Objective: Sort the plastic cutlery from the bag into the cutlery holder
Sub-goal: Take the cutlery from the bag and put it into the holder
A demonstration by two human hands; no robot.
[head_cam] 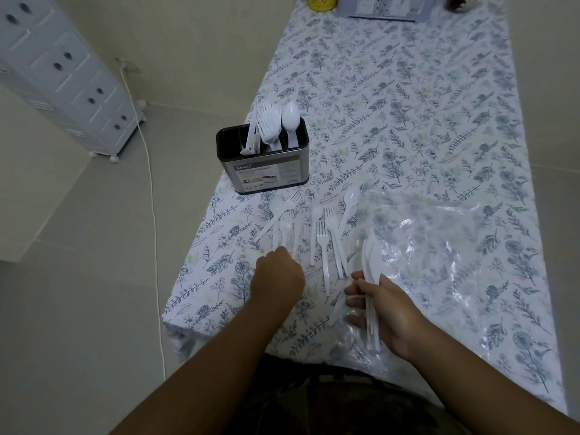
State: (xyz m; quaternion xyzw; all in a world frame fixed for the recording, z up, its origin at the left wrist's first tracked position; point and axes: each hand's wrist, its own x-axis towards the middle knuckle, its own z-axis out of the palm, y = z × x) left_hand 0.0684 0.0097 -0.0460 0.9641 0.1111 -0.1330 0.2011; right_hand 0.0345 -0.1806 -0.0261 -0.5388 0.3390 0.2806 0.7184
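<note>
A dark cutlery holder (pixel 266 171) stands on the floral tablecloth, with white plastic forks (pixel 268 120) and spoons (pixel 290 116) upright in it. Loose white forks (pixel 323 243) and spoons (pixel 349 202) lie on the cloth in front of it. A clear plastic bag (pixel 439 246) lies flat to the right. My left hand (pixel 277 277) is curled over the handle ends of a fork and spoon (pixel 284 227); whether it grips them is hidden. My right hand (pixel 381 312) holds a bundle of white knives (pixel 370 271) at the bag's left edge.
The table's left edge (pixel 201 233) runs close to the holder and my left hand. A yellow cup (pixel 321 1), a grey box (pixel 386 6) and a dark jar (pixel 461 2) stand at the far end. A white drawer cabinet (pixel 62 73) and a cable (pixel 150 183) are on the floor left.
</note>
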